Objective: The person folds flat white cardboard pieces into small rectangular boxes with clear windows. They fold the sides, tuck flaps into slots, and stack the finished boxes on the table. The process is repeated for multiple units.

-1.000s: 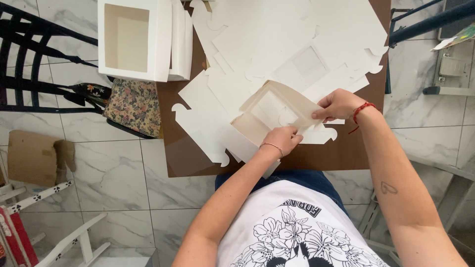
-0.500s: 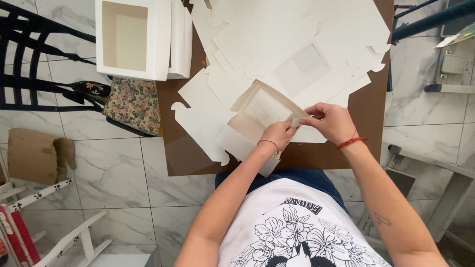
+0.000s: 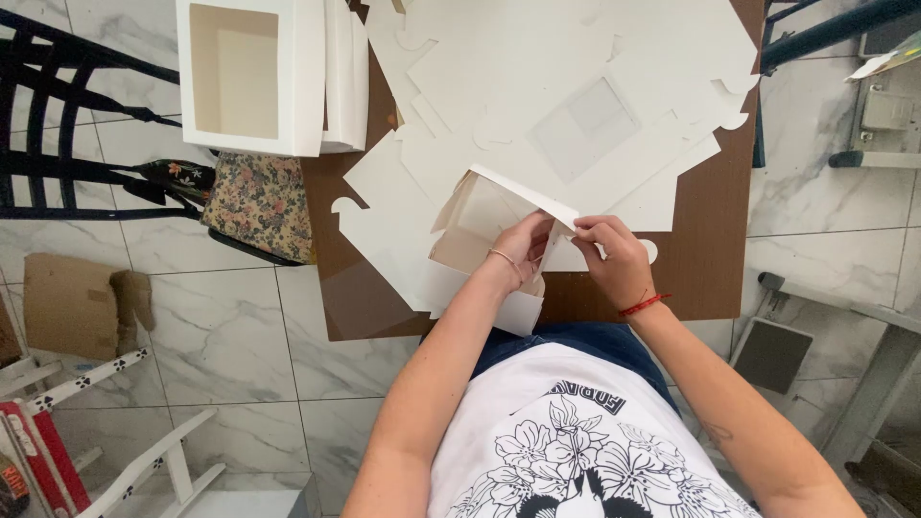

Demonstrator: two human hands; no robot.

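Both the left hand [image 3: 523,251] and right hand [image 3: 614,254] pinch, seemingly, a half-folded white cardboard box [image 3: 480,225] over the brown table [image 3: 710,249].

one camera only, worn on the head, looked straight down from close above the brown table [image 3: 710,249], taking in the lap and marble floor [image 3: 240,355] below.

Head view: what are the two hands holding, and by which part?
Both the left hand and right hand hold a half-folded white cardboard box, pinching its near corner where the flaps meet.
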